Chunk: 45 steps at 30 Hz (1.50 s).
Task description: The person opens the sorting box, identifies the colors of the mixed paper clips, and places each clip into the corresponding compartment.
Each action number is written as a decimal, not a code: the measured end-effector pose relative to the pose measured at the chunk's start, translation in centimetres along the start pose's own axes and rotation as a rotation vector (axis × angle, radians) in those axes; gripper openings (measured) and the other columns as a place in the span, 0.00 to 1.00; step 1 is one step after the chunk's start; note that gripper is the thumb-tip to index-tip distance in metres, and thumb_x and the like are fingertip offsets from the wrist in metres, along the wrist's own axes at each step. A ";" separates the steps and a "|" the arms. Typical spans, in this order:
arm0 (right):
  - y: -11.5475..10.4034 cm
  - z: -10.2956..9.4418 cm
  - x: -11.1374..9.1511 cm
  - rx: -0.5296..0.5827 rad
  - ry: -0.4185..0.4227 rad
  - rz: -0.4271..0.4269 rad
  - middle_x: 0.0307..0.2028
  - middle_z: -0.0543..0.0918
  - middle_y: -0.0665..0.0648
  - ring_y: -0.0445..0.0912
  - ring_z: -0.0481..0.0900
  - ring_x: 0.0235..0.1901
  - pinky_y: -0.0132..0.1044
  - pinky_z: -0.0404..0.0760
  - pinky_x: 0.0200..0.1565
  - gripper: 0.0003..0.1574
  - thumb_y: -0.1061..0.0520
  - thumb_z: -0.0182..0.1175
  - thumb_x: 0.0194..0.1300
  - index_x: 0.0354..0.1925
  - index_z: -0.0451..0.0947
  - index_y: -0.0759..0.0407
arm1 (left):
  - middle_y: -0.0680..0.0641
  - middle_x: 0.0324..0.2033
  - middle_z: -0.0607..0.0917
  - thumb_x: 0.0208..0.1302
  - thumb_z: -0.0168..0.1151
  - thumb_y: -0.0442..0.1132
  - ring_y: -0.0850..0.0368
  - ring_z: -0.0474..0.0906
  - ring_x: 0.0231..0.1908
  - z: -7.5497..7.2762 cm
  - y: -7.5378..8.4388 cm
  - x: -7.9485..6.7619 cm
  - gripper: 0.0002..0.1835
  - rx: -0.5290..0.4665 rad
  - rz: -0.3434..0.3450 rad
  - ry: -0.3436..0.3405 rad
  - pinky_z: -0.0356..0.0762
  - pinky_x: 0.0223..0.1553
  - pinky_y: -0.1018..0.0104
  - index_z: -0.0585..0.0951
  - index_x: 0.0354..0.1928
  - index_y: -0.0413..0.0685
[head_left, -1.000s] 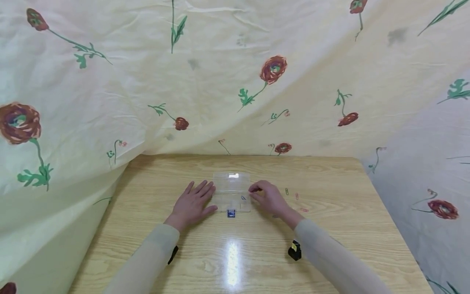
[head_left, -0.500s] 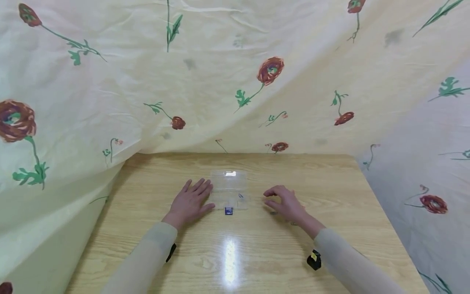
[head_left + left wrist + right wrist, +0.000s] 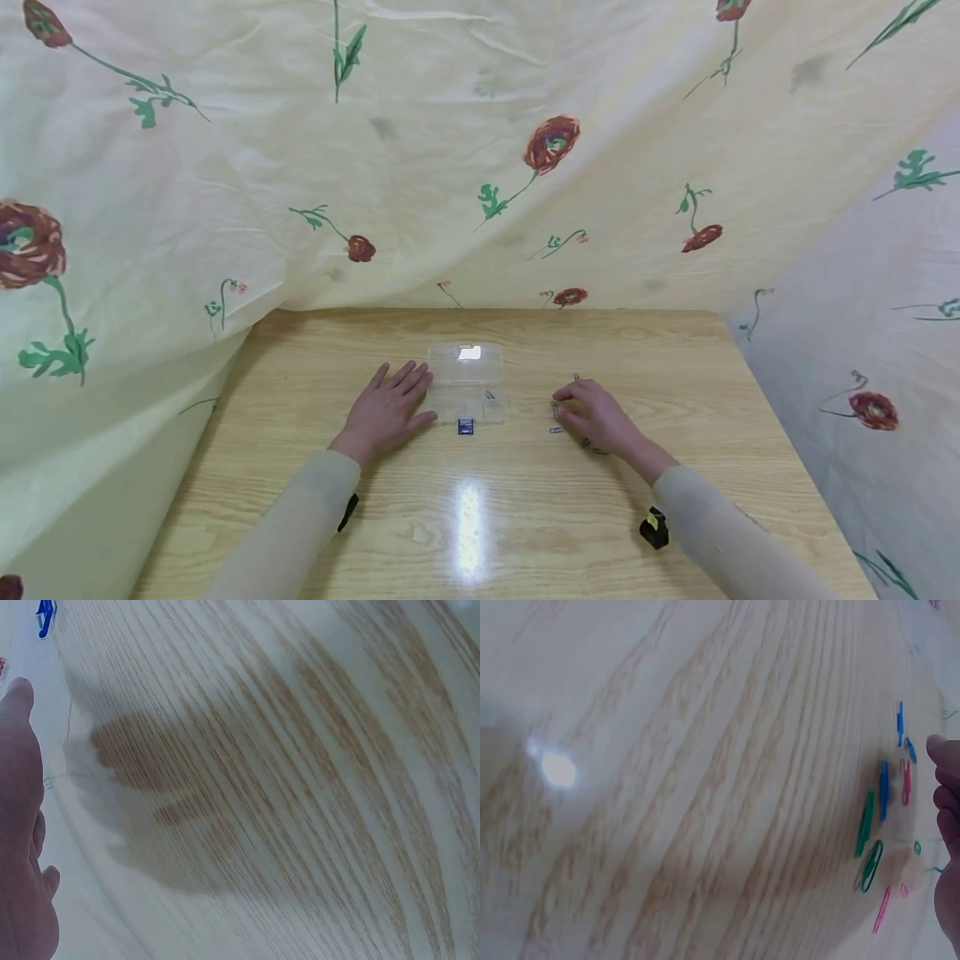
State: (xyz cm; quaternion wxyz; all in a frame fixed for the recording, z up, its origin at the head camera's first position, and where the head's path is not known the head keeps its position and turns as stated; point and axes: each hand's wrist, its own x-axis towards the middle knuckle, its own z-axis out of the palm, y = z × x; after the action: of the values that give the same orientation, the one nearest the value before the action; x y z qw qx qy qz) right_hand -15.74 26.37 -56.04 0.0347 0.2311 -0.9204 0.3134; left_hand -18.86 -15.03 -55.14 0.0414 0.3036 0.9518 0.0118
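A clear plastic compartment box (image 3: 442, 403) lies with its lid (image 3: 450, 364) folded back and a blue latch (image 3: 466, 427) at its front. One paper clip (image 3: 490, 395) is inside, towards the right. My left hand (image 3: 384, 414) rests with fingers spread at the box's left side. Over the loose clips to the right hovers my right hand (image 3: 600, 421), thumb and forefinger apart near a blue clip (image 3: 556, 430). The right wrist view shows blue (image 3: 883, 791), green (image 3: 864, 825) and pink (image 3: 882, 910) paper clips scattered close to the fingers; some are hidden under the hand in the head view.
The wood-grain table (image 3: 345, 333) ends at the back against a flowered cloth (image 3: 420, 167), which also hangs along both sides. A black wrist device (image 3: 654, 528) sits under the right sleeve. A bright light reflection (image 3: 468, 533) lies on the tabletop in front.
My right hand has moved away from the box's right edge, out to the right over the loose clips, its fingers parting. The left hand stays beside the box. The head view has shifted slightly.
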 end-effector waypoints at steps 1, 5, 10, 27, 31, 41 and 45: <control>0.2 0.0 0.0 -0.005 0.000 -0.008 0.51 0.87 0.57 0.57 0.83 0.53 0.59 0.85 0.54 0.16 0.64 0.74 0.67 0.53 0.86 0.63 | 0.49 0.84 0.60 0.81 0.46 0.68 0.49 0.51 0.84 0.0 0.0 0.0 0.42 -0.001 0.002 0.005 0.45 0.84 0.41 0.61 0.85 0.51; 0.7 0.3 0.0 -0.026 -0.005 -0.020 0.50 0.88 0.57 0.56 0.83 0.53 0.60 0.84 0.55 0.15 0.64 0.74 0.67 0.52 0.87 0.61 | 0.49 0.83 0.61 0.81 0.48 0.67 0.48 0.53 0.83 0.1 0.0 0.0 0.41 -0.012 0.007 0.018 0.46 0.83 0.40 0.63 0.84 0.50; 1.0 0.6 -0.1 -0.043 -0.018 -0.010 0.48 0.88 0.56 0.56 0.82 0.52 0.60 0.84 0.56 0.14 0.64 0.73 0.68 0.51 0.87 0.59 | 0.49 0.84 0.60 0.81 0.47 0.67 0.48 0.51 0.84 0.2 0.2 -0.1 0.42 -0.028 0.010 0.006 0.44 0.83 0.40 0.62 0.84 0.50; 1.2 -0.1 -0.6 -0.085 -0.002 -0.022 0.47 0.88 0.56 0.54 0.82 0.50 0.57 0.85 0.53 0.14 0.65 0.74 0.66 0.51 0.87 0.61 | 0.49 0.83 0.61 0.81 0.47 0.67 0.48 0.52 0.84 0.4 0.1 0.0 0.41 -0.007 0.010 0.026 0.44 0.84 0.41 0.62 0.84 0.50; 1.2 -0.3 -0.4 -0.079 0.002 -0.035 0.49 0.88 0.56 0.55 0.82 0.52 0.58 0.85 0.55 0.15 0.64 0.74 0.67 0.52 0.87 0.61 | 0.49 0.83 0.61 0.81 0.47 0.67 0.48 0.52 0.84 0.3 0.2 0.0 0.41 0.000 0.005 0.021 0.45 0.84 0.41 0.63 0.84 0.50; 1.3 0.5 1.0 -0.036 -0.072 -0.014 0.50 0.88 0.52 0.52 0.82 0.53 0.56 0.83 0.59 0.14 0.63 0.72 0.70 0.53 0.88 0.57 | 0.48 0.84 0.60 0.81 0.48 0.67 0.48 0.51 0.84 0.3 0.0 0.3 0.41 -0.025 0.017 0.007 0.45 0.83 0.40 0.63 0.84 0.50; 1.3 0.6 1.2 -0.046 -0.081 -0.013 0.50 0.87 0.52 0.52 0.83 0.53 0.56 0.83 0.59 0.13 0.63 0.72 0.70 0.52 0.89 0.56 | 0.49 0.84 0.59 0.81 0.48 0.67 0.48 0.51 0.84 0.2 -0.2 0.4 0.41 -0.011 0.011 -0.002 0.44 0.83 0.40 0.62 0.84 0.51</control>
State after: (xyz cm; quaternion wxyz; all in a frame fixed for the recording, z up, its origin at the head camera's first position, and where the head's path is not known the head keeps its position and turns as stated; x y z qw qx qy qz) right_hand -17.38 26.43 -57.05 0.0045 0.2486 -0.9265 0.2824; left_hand -19.25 -14.96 -55.36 0.0439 0.3086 0.9500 0.0169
